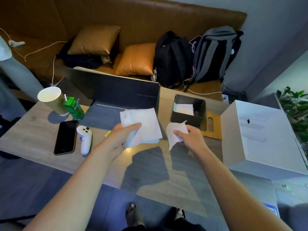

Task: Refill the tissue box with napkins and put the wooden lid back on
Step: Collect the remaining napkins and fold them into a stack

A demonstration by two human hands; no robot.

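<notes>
A black open tissue box [200,105] stands on the wooden table, with white napkins [183,109] lying inside. Its wooden lid [215,130], with an oval slot, lies flat on the table right of and partly under the box. My left hand [123,134] grips a stack of white napkins [145,125] above the table, left of the box. My right hand [191,137] pinches a single white napkin [175,132] just in front of the box.
A dark open laptop [116,90] stands behind my left hand. Left of it are a paper cup [51,100], a green carton [74,107], a phone [65,137] and a white controller [85,137]. A large white box [260,137] sits at the right. Backpacks and cushions lie on the sofa.
</notes>
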